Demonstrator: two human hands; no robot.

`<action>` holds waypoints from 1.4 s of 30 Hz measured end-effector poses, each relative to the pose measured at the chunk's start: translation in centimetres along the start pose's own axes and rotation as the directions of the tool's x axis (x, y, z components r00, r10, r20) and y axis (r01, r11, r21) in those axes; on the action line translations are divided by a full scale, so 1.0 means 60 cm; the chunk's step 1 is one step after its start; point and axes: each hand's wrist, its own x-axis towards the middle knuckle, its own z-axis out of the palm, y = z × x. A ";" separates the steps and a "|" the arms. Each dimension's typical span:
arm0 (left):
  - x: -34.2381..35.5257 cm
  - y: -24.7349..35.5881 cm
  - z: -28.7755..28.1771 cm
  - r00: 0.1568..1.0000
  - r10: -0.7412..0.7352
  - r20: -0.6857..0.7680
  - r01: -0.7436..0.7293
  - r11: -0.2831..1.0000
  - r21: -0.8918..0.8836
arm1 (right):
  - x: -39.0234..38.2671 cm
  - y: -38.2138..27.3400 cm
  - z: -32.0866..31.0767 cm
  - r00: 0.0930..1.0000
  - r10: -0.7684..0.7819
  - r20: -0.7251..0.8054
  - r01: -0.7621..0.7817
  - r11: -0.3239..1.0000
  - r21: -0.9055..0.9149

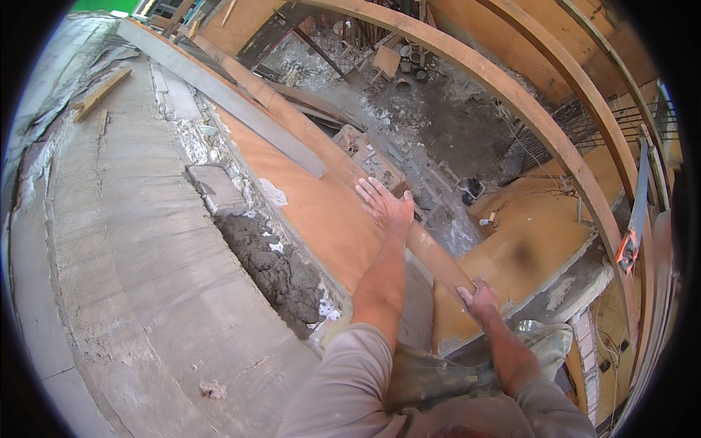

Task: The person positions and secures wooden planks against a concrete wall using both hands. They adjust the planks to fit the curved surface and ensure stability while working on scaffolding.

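Observation:
A long wooden beam [438, 257] slants from the upper left toward my body. My left hand [385, 204] lies on it near the middle, palm down and fingers spread. Close to the beam's near end, my right hand [482, 301] is closed around its edge, with some fingers hidden. Left of the beam is an orange-brown panel [307, 208], and a grey board [241, 109] lies alongside farther up. Beside the panel, wet mortar [272, 274] fills a gap in the masonry, with a grey block [217, 186] at its far end.
Grey concrete surface [131, 255] spreads along the left, with a short wood strip [102, 95] on it. Curved-looking timbers [511, 95] cross at right, where a handsaw [637, 212] with an orange handle rests. Far below is a littered floor [431, 146] with buckets [405, 52].

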 end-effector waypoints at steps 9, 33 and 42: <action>-0.002 -0.006 0.019 0.999 0.017 -0.041 -0.017 1.000 0.013 | -0.005 -0.009 -0.013 1.000 0.020 0.012 -0.019 0.999 -0.026; -0.004 -0.009 0.015 1.000 0.004 -0.001 -0.004 1.000 0.014 | 0.008 0.008 0.005 0.997 0.010 0.080 -0.010 1.000 0.002; 0.002 0.002 0.011 1.000 -0.008 0.013 0.008 1.000 -0.022 | 0.006 0.007 0.005 1.000 -0.001 -0.023 0.001 1.000 -0.007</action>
